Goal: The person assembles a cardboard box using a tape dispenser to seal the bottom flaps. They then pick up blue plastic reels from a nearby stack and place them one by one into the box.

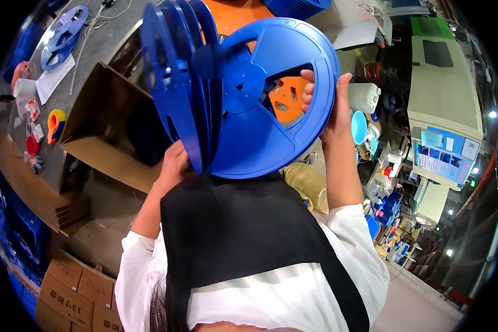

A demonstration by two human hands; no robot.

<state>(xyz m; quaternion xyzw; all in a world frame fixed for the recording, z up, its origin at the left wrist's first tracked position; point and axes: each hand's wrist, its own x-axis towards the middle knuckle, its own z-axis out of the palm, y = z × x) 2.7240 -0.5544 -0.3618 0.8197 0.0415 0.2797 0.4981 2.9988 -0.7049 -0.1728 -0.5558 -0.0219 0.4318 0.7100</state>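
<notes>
Several blue plastic reels [169, 83] stand on edge in front of me, fanned apart like pages. At their right, one broad reel flange [276, 47] with wedge-shaped cutouts turns its flat face toward me. My right hand [337, 113] is closed round this flange's right rim, fingertips showing through a cutout and thumb up outside the edge. Low on the left, my left hand [177, 163] is closed at the bottom edge of the leftmost reels; its fingertips are partly hidden behind them.
An open cardboard box [108, 149] stands left of the reels, with dark blue contents. The grey table [113, 33] holds another blue reel [63, 39] and a yellow tape dispenser [56, 126]. Flattened cardboard [39, 188] and stacked cartons [66, 293] lie lower left. A large pale machine [442, 94] stands right.
</notes>
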